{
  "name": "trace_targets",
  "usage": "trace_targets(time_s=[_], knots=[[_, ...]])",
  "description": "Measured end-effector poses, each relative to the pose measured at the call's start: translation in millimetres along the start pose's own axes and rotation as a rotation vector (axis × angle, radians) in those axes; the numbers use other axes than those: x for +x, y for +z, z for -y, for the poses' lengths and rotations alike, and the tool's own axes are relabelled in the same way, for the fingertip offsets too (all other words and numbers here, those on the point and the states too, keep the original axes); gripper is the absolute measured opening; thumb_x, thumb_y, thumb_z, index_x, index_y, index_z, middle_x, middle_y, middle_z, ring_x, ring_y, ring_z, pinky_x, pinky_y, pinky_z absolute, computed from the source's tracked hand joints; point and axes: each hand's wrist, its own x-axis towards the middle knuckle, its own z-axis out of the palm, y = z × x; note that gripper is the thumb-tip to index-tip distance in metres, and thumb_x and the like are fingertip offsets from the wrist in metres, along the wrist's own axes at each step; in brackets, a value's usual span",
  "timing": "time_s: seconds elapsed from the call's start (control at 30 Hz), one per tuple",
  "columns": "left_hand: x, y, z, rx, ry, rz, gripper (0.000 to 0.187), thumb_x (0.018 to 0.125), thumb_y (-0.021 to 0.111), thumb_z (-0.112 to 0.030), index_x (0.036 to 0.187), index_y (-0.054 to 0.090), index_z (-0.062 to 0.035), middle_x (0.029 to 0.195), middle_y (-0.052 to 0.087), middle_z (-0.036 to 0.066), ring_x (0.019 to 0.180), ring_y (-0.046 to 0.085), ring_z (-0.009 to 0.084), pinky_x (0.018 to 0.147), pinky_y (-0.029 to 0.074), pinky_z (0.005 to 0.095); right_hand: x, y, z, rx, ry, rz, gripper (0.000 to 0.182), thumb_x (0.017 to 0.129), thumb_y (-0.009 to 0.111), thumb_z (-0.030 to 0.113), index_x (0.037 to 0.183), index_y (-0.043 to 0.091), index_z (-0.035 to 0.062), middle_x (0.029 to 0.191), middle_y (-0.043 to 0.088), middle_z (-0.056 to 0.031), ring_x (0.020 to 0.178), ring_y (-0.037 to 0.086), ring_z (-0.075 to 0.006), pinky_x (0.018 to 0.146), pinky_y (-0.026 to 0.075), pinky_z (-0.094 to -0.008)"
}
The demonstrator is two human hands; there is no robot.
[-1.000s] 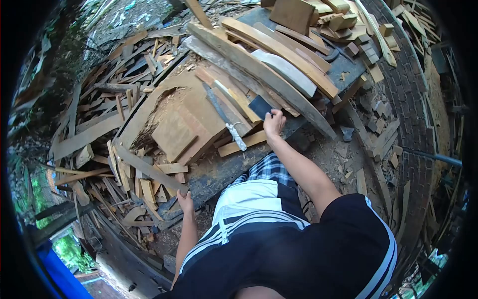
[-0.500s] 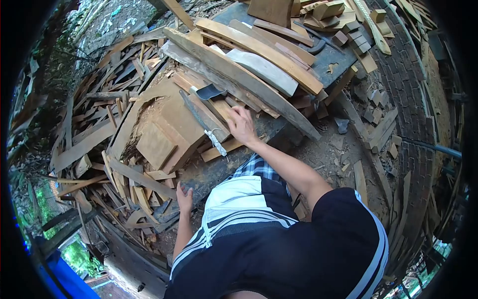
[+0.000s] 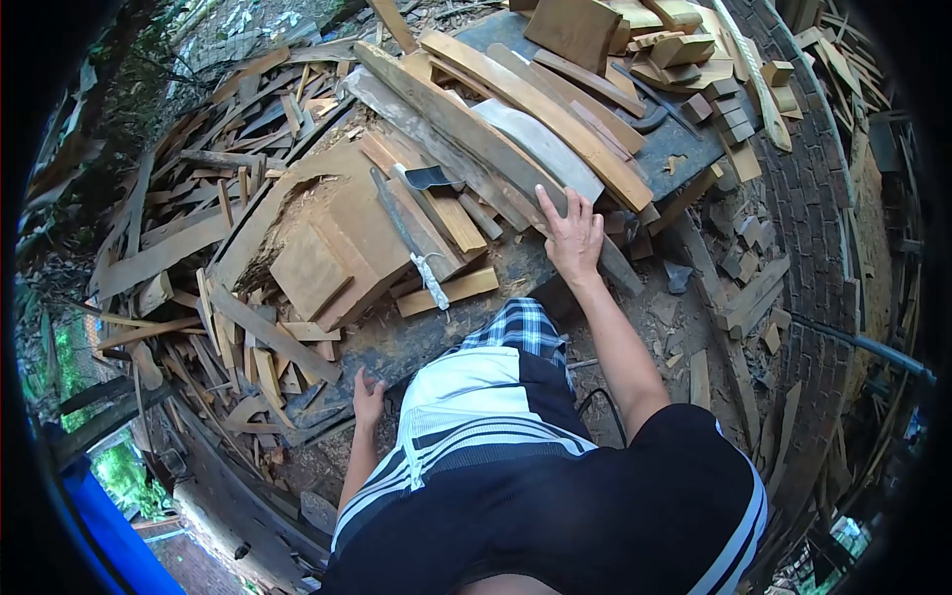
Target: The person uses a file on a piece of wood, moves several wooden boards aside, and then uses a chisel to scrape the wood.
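Note:
My right hand (image 3: 575, 238) has its fingers spread over the near end of a long grey-brown plank (image 3: 466, 134), seemingly touching it. My left hand (image 3: 369, 397) hangs by the near edge of the dark work surface (image 3: 367, 347), fingers apart and holding nothing. Between the two lie a long blade (image 3: 395, 210) with a white wrapped handle (image 3: 430, 281) and a tool with a curved black blade (image 3: 431, 178), resting on wood blocks. A short light wood strip (image 3: 448, 293) lies in front of them. A thick block (image 3: 312, 278) sits to their left.
Heaped wood offcuts (image 3: 218, 233) spread along the left. More planks and small blocks (image 3: 727, 114) are stacked at the back right on a dark board (image 3: 674, 149). Scraps cover the ground at right, beside a brick strip (image 3: 808, 198). A blue pipe (image 3: 888, 347) juts in there.
My right hand has left the wood beside the black-bladed tool and moved right, its fingers opening over the long plank. My left hand has barely moved. The view has shifted slightly.

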Motion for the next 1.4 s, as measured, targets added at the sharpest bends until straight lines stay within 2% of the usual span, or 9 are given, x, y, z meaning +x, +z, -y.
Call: trace_targets(time_s=[0.3, 0.37, 0.67, 0.8, 1.0, 1.1, 1.23, 1.37, 1.4], knots=[[1.9, -7.4, 7.8, -0.097, -0.033, 0.042, 0.064, 0.087, 0.063, -0.015, 0.145, 0.034, -0.0108, 0.115, 0.062, 0.015, 0.103, 0.061, 0.0266, 0.090, 0.048, 0.0363, 57.3, -50.2, -29.0, 0.066, -0.008, 0.035, 0.081, 0.061, 0.077, 0.017, 0.135, 0.051, 0.0350, 0.123, 0.054, -0.0079, 0.101, 0.057, -0.0264, 0.084, 0.044, -0.0398], [-3.6, -8.0, -8.2, -0.101, -0.026, 0.041, 0.064, 0.087, 0.063, -0.015, 0.145, 0.035, -0.0103, 0.114, 0.062, 0.015, 0.102, 0.061, 0.0254, 0.090, 0.048, 0.0363, 75.8, -59.3, -39.3, 0.058, 0.024, 0.107, 0.077, 0.063, 0.071, 0.021, 0.136, 0.049, 0.0374, 0.129, 0.053, -0.0084, 0.114, 0.055, -0.0284, 0.097, 0.042, -0.0448], [-6.0, 5.1, 3.0, -0.097, 0.017, 0.061, 0.060, 0.088, 0.062, -0.013, 0.142, 0.038, -0.0083, 0.113, 0.063, 0.015, 0.100, 0.061, 0.0223, 0.089, 0.048, 0.0339, 150.7, -72.7, -101.9, 0.242, -0.005, 0.284, 0.073, 0.063, 0.071, 0.032, 0.134, 0.053, 0.0293, 0.124, 0.059, -0.0106, 0.116, 0.056, -0.0281, 0.098, 0.045, -0.0395], [-6.2, 8.4, 20.5, -0.116, 0.023, 0.059, 0.060, 0.087, 0.063, -0.014, 0.142, 0.039, -0.0074, 0.107, 0.065, 0.014, 0.097, 0.063, 0.0220, 0.087, 0.049, 0.0340, 177.1, -47.1, -140.8, 0.412, -0.127, 0.318, 0.074, 0.063, 0.070, 0.027, 0.135, 0.052, 0.0234, 0.131, 0.056, -0.0157, 0.118, 0.055, -0.0296, 0.102, 0.042, -0.0371], [-5.8, 17.0, 39.7, -0.094, -0.035, 0.074, 0.058, 0.087, 0.064, -0.016, 0.140, 0.041, -0.0063, 0.101, 0.067, 0.013, 0.093, 0.064, 0.0213, 0.085, 0.049, 0.0337, 188.2, -43.1, -155.9, 0.645, -0.067, 0.459, 0.074, 0.064, 0.071, 0.027, 0.135, 0.053, 0.0136, 0.135, 0.054, -0.0169, 0.126, 0.049, -0.0281, 0.106, 0.036, -0.0343], [-3.7, 20.6, 29.0, -0.039, -0.009, 0.070, 0.054, 0.088, 0.062, -0.018, 0.137, 0.044, -0.0047, 0.101, 0.068, 0.011, 0.092, 0.063, 0.0188, 0.083, 0.049, 0.0312, 192.8, -34.3, -161.2, 0.684, -0.047, 0.534, 0.073, 0.070, 0.066, 0.030, 0.139, 0.049, 0.0137, 0.142, 0.048, -0.0148, 0.133, 0.042, -0.0258, 0.110, 0.032, -0.0352], [12.7, 28.3, -19.7, -0.296, 0.013, 0.158, 0.052, 0.091, 0.061, -0.021, 0.136, 0.044, -0.0023, 0.108, 0.067, 0.013, 0.097, 0.063, 0.0204, 0.087, 0.048, 0.0316, 183.7, -39.9, -150.4, 0.892, 0.163, 0.712, 0.072, 0.083, 0.063, 0.035, 0.147, 0.037, 0.0150, 0.146, 0.042, -0.0102, 0.133, 0.042, -0.0225, 0.109, 0.034, -0.0336], [39.5, 57.2, -118.4, -0.424, 0.147, 0.222, 0.063, 0.092, 0.062, -0.029, 0.141, 0.037, 0.0019, 0.135, 0.052, 0.019, 0.121, 0.053, 0.0250, 0.099, 0.043, 0.0339, 170.9, -4.3, -146.4, 0.890, 0.154, 0.703, 0.075, 0.085, 0.063, 0.050, 0.147, 0.037, 0.0194, 0.146, 0.041, -0.0121, 0.134, 0.041, -0.0254, 0.107, 0.034, -0.0410], [49.2, 71.5, -139.6, -0.472, 0.124, 0.185, 0.069, 0.091, 0.063, -0.031, 0.144, 0.033, 0.0007, 0.138, 0.050, 0.020, 0.123, 0.052, 0.0264, 0.101, 0.042, 0.0349, 164.4, -0.1, -143.3, 0.595, 0.121, 0.501, 0.074, 0.085, 0.061, 0.053, 0.147, 0.037, 0.0203, 0.145, 0.042, -0.0131, 0.133, 0.041, -0.0280, 0.107, 0.034, -0.0439]])
